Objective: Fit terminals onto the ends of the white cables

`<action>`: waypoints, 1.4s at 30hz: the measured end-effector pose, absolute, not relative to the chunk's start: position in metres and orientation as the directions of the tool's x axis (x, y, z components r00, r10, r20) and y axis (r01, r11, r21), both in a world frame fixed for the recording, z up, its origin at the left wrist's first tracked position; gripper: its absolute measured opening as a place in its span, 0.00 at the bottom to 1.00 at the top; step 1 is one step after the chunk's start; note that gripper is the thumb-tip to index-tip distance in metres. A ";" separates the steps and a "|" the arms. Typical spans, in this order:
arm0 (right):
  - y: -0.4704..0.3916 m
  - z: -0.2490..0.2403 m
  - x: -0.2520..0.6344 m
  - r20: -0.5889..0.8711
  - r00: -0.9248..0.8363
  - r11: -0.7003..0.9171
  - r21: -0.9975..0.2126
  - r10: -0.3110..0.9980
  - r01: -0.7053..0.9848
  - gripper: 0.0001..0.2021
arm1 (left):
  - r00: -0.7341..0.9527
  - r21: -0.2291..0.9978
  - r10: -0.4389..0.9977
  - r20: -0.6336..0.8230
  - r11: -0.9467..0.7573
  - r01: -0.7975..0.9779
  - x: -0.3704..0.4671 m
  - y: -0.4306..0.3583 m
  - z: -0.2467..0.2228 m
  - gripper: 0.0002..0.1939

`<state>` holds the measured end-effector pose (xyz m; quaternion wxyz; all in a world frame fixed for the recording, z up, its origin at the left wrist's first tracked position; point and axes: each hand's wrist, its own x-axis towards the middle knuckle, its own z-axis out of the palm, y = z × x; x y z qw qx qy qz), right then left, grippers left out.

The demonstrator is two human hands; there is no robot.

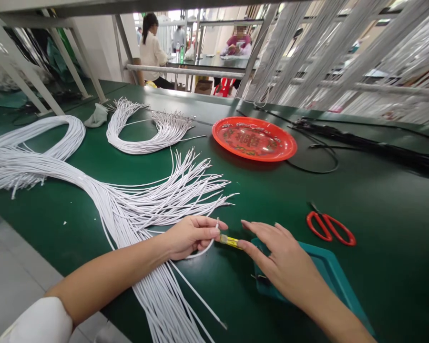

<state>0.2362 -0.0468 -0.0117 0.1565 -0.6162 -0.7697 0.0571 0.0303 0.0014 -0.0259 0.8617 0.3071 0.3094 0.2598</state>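
My left hand is closed, pinching a white cable close to its end, which points up between thumb and forefinger. From those fingertips a small yellow strip, like a label, reaches across to my right thumb. My right hand is open, its fingers stretched out and apart; the thumb tip touches the strip's far end. Under my left forearm lies a large bundle of white cables, loose ends fanned out. Partly hidden by my right hand is a teal tray with small dark items in it.
Red-handled scissors lie on the green table at right. A red round tray is farther back, beside black cables. More white cable bundles are at back left. Two people sit beyond the metal rack.
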 end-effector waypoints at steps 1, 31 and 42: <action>-0.047 -0.011 0.236 0.174 -0.190 0.234 -0.285 0.966 0.929 0.26 | 0.668 0.698 0.644 -0.374 0.669 -0.255 0.031 0.002 -0.026 0.16; -0.047 -0.001 0.238 0.106 0.086 0.005 -0.653 0.991 0.757 0.20 | 0.622 0.763 0.749 0.228 -0.534 0.363 0.029 -0.014 -0.020 0.10; -0.045 -0.001 0.240 0.034 0.206 -0.105 -0.774 0.978 0.625 0.20 | 0.983 0.593 0.160 -0.085 -0.785 0.179 0.027 -0.040 -0.023 0.02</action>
